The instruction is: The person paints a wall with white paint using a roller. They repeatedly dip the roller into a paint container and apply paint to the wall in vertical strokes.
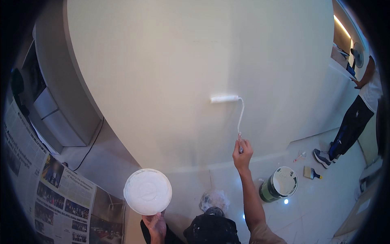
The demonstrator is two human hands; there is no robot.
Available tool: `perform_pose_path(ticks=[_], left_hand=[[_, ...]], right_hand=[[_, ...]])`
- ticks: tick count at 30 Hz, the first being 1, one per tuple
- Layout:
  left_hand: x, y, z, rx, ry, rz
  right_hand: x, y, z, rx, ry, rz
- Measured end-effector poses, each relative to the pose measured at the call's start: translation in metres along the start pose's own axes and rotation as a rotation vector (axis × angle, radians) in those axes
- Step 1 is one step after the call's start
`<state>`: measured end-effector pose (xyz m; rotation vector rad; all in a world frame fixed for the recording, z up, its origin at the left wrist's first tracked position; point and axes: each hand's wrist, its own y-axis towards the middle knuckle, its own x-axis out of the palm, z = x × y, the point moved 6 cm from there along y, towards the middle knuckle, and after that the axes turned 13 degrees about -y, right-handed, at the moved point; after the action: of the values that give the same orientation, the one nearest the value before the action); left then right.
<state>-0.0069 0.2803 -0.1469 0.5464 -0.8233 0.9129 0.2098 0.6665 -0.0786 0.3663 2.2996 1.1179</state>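
Note:
My right hand (242, 152) grips the handle of a small paint roller (225, 99). The white roller sleeve lies level against a pale wall (158, 76), its bent wire frame coming down on the right to my fingers. A slightly darker band runs down the wall around and above the sleeve. Lower left, my left hand (155, 224) holds a round tub (125, 190) from its near side. White paint (148, 192) fills much of the tub's opening.
Right of my arm stands a green paint bucket (266, 190); a flat paintbrush (310, 172) lies beyond it. A crumpled plastic bag (224, 198) sits near my foot. Newspaper sheets (54, 195) hang at left, near a black cable (91, 148). Another person (353, 122) stands at far right.

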Motion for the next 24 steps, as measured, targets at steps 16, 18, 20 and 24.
perform_pose_path(ticks=[16, 18, 20, 24], left_hand=[[-0.001, 0.006, -0.008, -0.04, 0.028, 0.009], [-0.001, 0.006, -0.009, -0.044, 0.025, 0.012], [-0.001, 0.007, -0.009, -0.041, 0.001, -0.016], [-0.01, 0.007, -0.01, -0.022, 0.034, 0.026]], right_hand=[[0.029, -0.149, 0.078, 0.149, -0.015, -0.148], [0.027, -0.156, 0.08, 0.135, -0.02, -0.142], [0.025, -0.162, 0.084, 0.138, -0.009, -0.139], [0.019, -0.165, 0.103, 0.162, -0.006, -0.128]])
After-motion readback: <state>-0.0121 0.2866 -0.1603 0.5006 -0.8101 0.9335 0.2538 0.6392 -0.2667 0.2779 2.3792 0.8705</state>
